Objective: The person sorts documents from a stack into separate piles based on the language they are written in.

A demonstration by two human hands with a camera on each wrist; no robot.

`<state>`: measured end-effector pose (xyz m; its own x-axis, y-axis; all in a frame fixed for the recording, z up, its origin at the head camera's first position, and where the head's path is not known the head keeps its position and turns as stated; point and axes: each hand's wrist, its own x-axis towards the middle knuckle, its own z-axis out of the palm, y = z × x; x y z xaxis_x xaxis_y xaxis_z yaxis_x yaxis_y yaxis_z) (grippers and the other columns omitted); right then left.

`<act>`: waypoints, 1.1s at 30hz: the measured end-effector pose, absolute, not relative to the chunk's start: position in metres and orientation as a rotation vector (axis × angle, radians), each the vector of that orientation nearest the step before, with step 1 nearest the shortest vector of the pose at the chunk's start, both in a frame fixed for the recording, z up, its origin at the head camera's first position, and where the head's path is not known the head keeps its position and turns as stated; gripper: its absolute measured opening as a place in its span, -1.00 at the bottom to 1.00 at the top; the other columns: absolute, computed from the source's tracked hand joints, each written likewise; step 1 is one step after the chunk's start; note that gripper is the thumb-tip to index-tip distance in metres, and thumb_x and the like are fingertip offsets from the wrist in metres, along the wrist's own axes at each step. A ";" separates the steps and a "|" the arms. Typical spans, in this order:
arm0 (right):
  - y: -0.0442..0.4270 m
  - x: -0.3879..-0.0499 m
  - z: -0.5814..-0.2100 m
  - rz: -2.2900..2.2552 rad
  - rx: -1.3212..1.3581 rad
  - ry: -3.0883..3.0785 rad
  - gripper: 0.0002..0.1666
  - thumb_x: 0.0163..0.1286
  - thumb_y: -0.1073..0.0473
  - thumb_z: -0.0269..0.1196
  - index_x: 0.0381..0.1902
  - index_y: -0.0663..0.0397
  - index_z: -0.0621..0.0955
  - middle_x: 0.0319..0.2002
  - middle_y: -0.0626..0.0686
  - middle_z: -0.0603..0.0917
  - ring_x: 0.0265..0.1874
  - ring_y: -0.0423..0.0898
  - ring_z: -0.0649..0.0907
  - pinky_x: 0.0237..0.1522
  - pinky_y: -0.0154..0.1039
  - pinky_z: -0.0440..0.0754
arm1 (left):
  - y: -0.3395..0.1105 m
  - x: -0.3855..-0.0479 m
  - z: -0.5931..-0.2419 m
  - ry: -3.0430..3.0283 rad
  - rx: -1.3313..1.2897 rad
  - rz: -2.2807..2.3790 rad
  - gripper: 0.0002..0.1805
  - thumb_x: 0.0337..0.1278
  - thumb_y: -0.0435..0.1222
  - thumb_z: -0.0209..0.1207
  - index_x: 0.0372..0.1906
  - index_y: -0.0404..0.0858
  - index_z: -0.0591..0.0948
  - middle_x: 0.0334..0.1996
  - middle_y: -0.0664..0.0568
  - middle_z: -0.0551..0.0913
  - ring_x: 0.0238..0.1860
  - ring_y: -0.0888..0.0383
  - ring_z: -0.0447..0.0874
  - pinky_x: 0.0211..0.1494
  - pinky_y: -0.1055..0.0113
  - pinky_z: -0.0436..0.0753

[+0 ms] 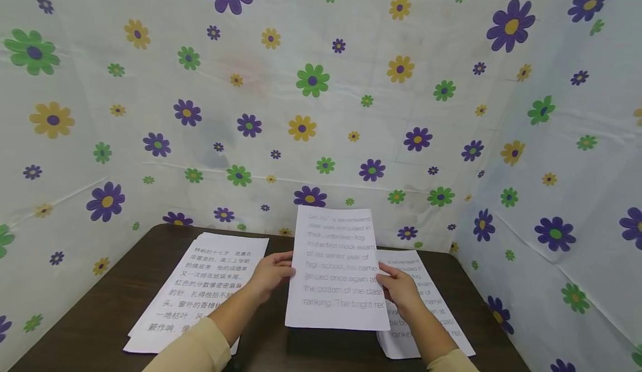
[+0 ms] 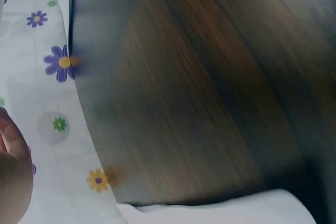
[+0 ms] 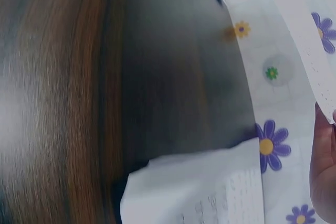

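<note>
A white sheet of paper [image 1: 337, 269] with printed English text is held up in the middle of the head view, over the dark table. My left hand [image 1: 273, 274] pinches its left edge, and my right hand [image 1: 399, 289] pinches the opposite edge. Whether it is one sheet or several together, I cannot tell. In the right wrist view the paper [image 3: 311, 61] appears nearly edge-on above the right hand [image 3: 324, 174]. Only part of the left hand [image 2: 14, 174] shows at the border of the left wrist view.
On the left of the dark wooden table [image 1: 266, 338] lies a stack of sheets [image 1: 200, 288] with Chinese print. Another stack [image 1: 435, 311] with English print lies at the right, partly behind the right forearm. Flower-patterned cloth [image 1: 281, 43] hangs behind the table and at both sides.
</note>
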<state>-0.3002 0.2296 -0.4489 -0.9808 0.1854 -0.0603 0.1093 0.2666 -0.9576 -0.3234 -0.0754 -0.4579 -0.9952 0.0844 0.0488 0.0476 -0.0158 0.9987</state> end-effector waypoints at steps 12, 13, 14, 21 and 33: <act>0.264 -0.294 -0.447 1.812 -0.305 -2.477 -0.43 0.45 0.22 0.12 0.38 0.22 0.39 0.04 0.27 0.65 -0.32 -0.13 0.71 -0.25 -0.26 0.72 | -0.044 -0.327 -0.459 2.156 0.233 2.203 -0.47 0.06 -0.56 0.15 0.23 -0.52 0.47 -0.10 -0.28 0.73 -0.25 0.12 0.74 -0.13 0.23 0.74; 0.267 -0.294 -0.448 1.811 -0.305 -2.478 -0.43 0.45 0.22 0.12 0.38 0.22 0.38 0.04 0.26 0.65 -0.32 -0.14 0.71 -0.26 -0.26 0.72 | -0.041 -0.327 -0.460 2.150 0.233 2.203 -0.46 0.06 -0.55 0.16 0.23 -0.51 0.47 -0.10 -0.28 0.73 -0.25 0.12 0.74 -0.12 0.22 0.74; 0.270 -0.293 -0.448 1.815 -0.305 -2.475 -0.42 0.45 0.22 0.12 0.39 0.23 0.38 0.03 0.26 0.66 -0.32 -0.13 0.71 -0.26 -0.26 0.72 | -0.038 -0.327 -0.460 2.148 0.239 2.201 -0.46 0.06 -0.55 0.16 0.23 -0.51 0.47 -0.10 -0.28 0.73 -0.25 0.12 0.74 -0.12 0.22 0.74; 0.290 -0.289 -0.449 1.780 -0.335 -2.498 -0.40 0.45 0.19 0.13 0.40 0.24 0.36 0.13 0.35 0.58 -0.32 -0.14 0.69 -0.26 -0.24 0.71 | -0.016 -0.322 -0.462 2.127 0.246 2.196 -0.46 0.08 -0.53 0.17 0.24 -0.50 0.47 -0.09 -0.29 0.72 -0.25 0.11 0.74 -0.09 0.13 0.74; 0.327 -0.284 -0.453 1.725 -0.433 -2.521 -0.38 0.45 0.15 0.15 0.39 0.27 0.35 0.14 0.37 0.56 -0.32 -0.13 0.67 -0.28 -0.26 0.68 | 0.026 -0.321 -0.473 2.098 0.200 2.218 -0.46 0.03 -0.57 0.20 0.22 -0.49 0.49 -0.13 -0.28 0.72 -0.30 0.15 0.69 -0.18 0.18 0.73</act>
